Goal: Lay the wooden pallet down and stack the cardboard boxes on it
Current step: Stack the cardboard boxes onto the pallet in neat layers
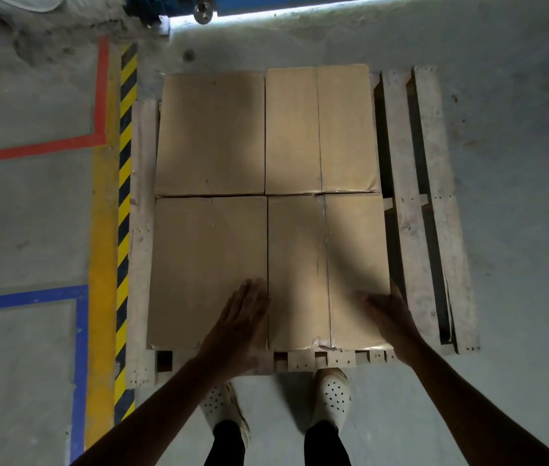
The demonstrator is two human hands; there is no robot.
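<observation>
From the head camera, the pallet (428,196) is lying flat on the floor (518,129), with four boxes sitting on it two by two; the near right box (300,264) is lying straight ahead between the hands, its long side running away from the person; the left hand (239,317) is resting flat at its left seam, gripping nothing; the right hand (391,317) is pressing open-fingered against its right near corner, equally near.
</observation>
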